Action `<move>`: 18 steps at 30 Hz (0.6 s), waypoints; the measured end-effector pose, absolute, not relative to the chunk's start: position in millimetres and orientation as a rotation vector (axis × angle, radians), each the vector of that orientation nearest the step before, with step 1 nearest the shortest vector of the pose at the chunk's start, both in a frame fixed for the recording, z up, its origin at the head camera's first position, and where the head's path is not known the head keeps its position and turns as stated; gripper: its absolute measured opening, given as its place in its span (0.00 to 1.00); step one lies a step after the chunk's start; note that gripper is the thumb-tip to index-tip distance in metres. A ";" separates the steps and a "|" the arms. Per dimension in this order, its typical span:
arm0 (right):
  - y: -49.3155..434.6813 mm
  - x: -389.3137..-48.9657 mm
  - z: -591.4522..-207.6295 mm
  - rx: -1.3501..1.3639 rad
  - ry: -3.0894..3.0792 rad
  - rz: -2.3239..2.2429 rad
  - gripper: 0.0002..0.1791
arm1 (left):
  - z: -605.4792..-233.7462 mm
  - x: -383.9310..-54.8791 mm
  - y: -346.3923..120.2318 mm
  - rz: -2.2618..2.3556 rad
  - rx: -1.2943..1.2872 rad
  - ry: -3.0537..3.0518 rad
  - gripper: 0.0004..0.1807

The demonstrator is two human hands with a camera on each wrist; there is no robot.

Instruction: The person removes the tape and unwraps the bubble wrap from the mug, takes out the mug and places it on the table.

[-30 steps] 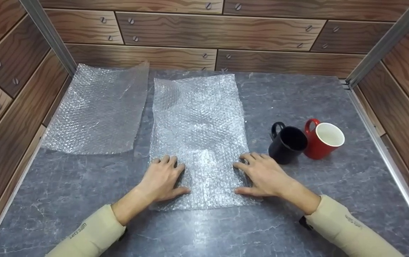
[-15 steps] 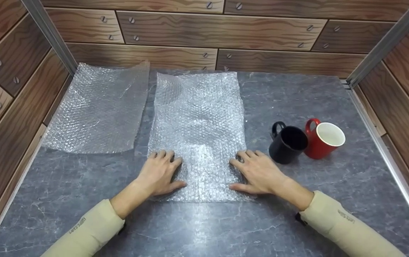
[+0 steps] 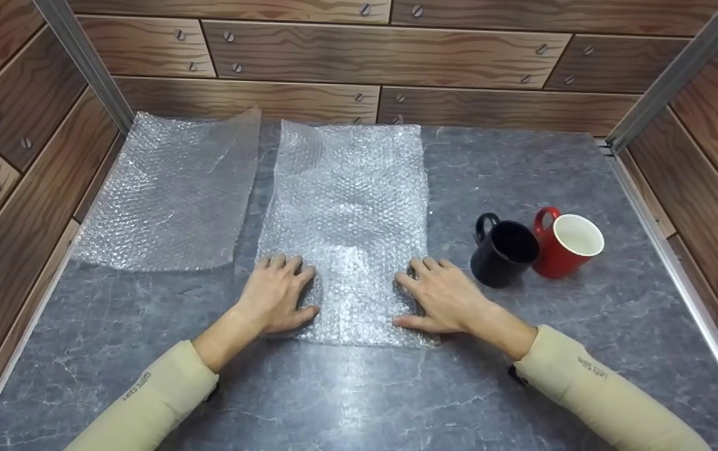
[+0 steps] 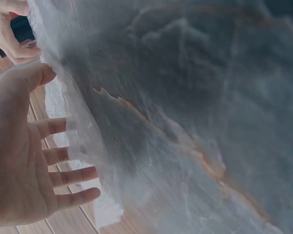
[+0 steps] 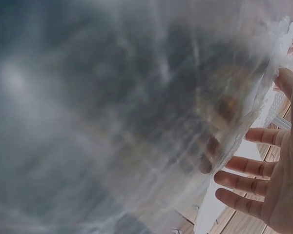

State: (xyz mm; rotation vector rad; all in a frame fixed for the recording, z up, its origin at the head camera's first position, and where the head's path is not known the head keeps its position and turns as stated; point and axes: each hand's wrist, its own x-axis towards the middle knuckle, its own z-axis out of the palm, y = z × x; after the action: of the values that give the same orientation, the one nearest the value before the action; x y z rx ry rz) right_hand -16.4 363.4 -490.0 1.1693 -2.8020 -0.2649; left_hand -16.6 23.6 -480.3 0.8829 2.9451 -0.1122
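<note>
A sheet of bubble wrap (image 3: 349,188) lies flat in the middle of the table. On its near left edge rests my left hand (image 3: 274,293), fingers spread and thumb pointing inward. My right hand (image 3: 443,297) lies on the near right edge in a mirrored pose, touching the plastic. In the left wrist view the left fingers (image 4: 75,176) look spread along the wrap's edge, and in the right wrist view the right fingers (image 5: 241,184) look much the same. Just right of the right hand stands a black mug (image 3: 503,254), upright, with a red mug (image 3: 562,247) close beside it.
A second bubble wrap sheet (image 3: 168,194) lies at the back left, its far right corner raised. Wood-patterned walls (image 3: 384,53) enclose the back and sides. A metal rail (image 3: 685,282) runs along the right edge of the grey marbled table (image 3: 284,407).
Both hands have slid the middle bubble wrap sheet away from the body, toward the back wall. They have also shifted slightly left. The mugs and the second sheet stay put.
</note>
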 end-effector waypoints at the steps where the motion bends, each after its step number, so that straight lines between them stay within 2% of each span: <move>1: 363.4 -17.0 -491.3 1.173 -2.796 -0.269 0.46 | -481.4 -16.2 24.2 -0.101 0.872 2.945 0.43; 18: 360.1 -26.4 -493.9 1.184 -2.823 -0.264 0.46 | -486.7 -21.4 26.9 -0.112 0.800 2.969 0.43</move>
State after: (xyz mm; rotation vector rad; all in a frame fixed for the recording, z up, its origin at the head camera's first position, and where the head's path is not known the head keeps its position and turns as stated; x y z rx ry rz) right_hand -26.4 360.1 -493.9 1.1842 -2.8232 -0.2640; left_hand -21.4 26.9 -486.7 0.7997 2.9690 -0.1121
